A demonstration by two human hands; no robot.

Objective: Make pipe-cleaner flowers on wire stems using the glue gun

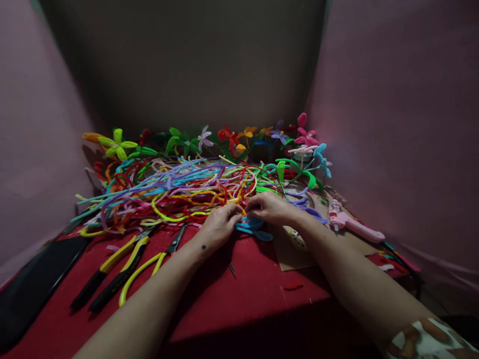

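Observation:
My left hand (220,223) and my right hand (272,207) meet at the front edge of a pile of coloured pipe cleaners (179,187). Both are closed in a pinch on a blue pipe-cleaner flower (252,227), whose looped petals hang out below the fingers. A small orange piece (243,211) shows between the fingertips; whether it belongs to the flower I cannot tell. My fingers partly cover the upper part of the flower. To the left of my left hand lie scissors (160,257) with yellow handles and pliers (116,267) with black and yellow grips.
Finished pipe-cleaner flowers (204,138) line the back. On the right, a pink glue gun (352,224) rests on cardboard (294,258) beside a yellowish roll (298,239). A black flat object (41,284) lies at left. Red cloth (239,304) covers the table; pale walls flank it.

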